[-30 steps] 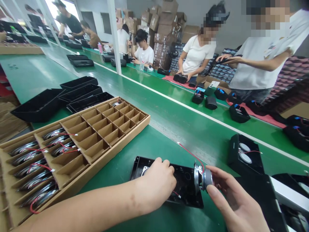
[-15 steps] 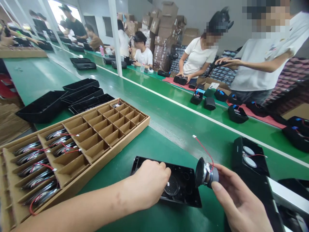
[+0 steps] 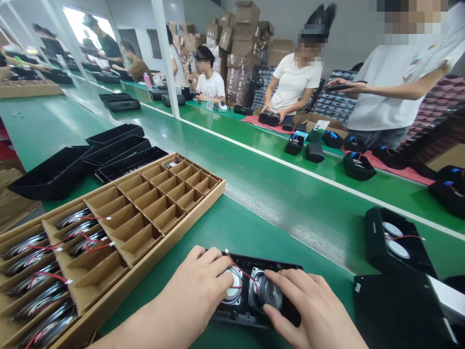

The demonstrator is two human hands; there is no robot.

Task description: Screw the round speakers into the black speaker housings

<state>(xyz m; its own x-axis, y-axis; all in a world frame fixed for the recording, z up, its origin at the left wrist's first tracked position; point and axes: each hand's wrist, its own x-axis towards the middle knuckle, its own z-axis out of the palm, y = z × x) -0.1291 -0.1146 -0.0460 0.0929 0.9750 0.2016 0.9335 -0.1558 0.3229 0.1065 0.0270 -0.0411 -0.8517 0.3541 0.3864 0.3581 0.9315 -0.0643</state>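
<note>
A black speaker panel (image 3: pixel 254 317) lies on the green table at the bottom centre. Two round silver speaker drivers sit in it side by side, with thin red wires crossing over them. My left hand (image 3: pixel 198 286) curls over the left driver (image 3: pixel 232 286), fingers pressing on its rim. My right hand (image 3: pixel 308 310) lies over the right driver (image 3: pixel 267 292), fingertips bent down on it. Neither hand lifts anything.
A cardboard divider tray (image 3: pixel 119 228) at left holds several drivers with red wires. Black plastic trays (image 3: pixel 87 160) lie behind it. A finished black speaker box (image 3: pixel 394 242) stands at right, another black box (image 3: pixel 395 310) beside my right hand. Other people work across the conveyor belt (image 3: pixel 290 189).
My right hand has brought the driver it held down into the panel's right opening. My left hand moved onto the left driver. The camera tilted down a little.
</note>
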